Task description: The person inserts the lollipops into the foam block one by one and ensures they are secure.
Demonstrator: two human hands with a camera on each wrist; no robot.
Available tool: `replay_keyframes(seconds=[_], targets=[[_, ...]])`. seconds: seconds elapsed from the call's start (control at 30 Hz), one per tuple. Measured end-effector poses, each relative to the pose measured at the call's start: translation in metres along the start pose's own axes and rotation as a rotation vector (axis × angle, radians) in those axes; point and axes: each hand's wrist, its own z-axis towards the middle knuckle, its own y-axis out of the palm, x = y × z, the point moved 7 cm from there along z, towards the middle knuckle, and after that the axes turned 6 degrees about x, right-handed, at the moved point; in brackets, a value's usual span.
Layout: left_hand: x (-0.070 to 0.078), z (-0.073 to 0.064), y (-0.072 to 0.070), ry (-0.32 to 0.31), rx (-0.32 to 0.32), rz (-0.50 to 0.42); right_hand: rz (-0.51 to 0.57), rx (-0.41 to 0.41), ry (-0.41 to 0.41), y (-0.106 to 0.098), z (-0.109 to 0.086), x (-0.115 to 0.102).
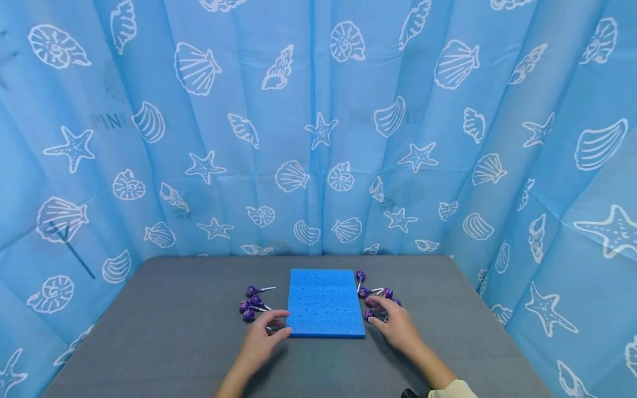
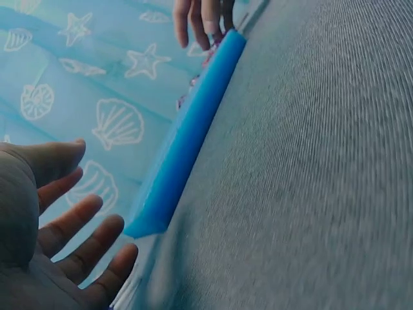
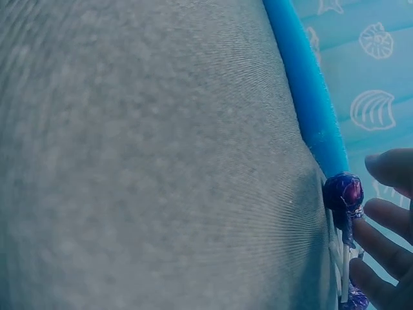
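Note:
A blue foam block (image 1: 325, 301), dotted with rows of small holes, lies flat on the table. My left hand (image 1: 262, 338) is at its near left corner, thumb and fingers spread; the left wrist view shows nothing between the fingers (image 2: 87, 242). Purple-wrapped lollipops lie left of the block, the nearest group (image 1: 249, 315) just beyond my left hand. On the right, my right hand (image 1: 398, 327) hovers over another loose group of lollipops (image 1: 364, 292). In the right wrist view its extended fingers are beside one lollipop (image 3: 344, 192); whether they touch it I cannot tell.
A grey cloth-covered table (image 1: 189, 342) spreads around the block. Behind and at both sides hangs a blue curtain (image 1: 318, 149) printed with white shells and starfish. One lollipop (image 1: 360, 275) lies by the block's far right corner.

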Motion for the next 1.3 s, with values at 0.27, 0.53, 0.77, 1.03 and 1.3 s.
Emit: replay_keyframes(seconds=[0.27, 0.53, 0.77, 1.03, 1.3], targets=[[-0.003, 0.000, 0.010, 0.037, 0.019, 0.057, -0.027, -0.022, -0.011, 0.002, -0.001, -0.004], [-0.007, 0.000, 0.012, 0.016, 0.088, 0.118, -0.109, -0.050, -0.040, 0.006, 0.000, -0.007], [-0.013, 0.002, 0.015, -0.042, 0.055, 0.148, -0.142, -0.090, -0.034, 0.011, 0.001, -0.005], [-0.016, 0.004, 0.016, -0.077, 0.008, 0.154, -0.142, -0.096, -0.064, 0.016, -0.001, -0.005], [-0.013, 0.003, 0.015, -0.063, -0.011, 0.151, -0.120, -0.069, -0.087, 0.014, 0.002, -0.010]])
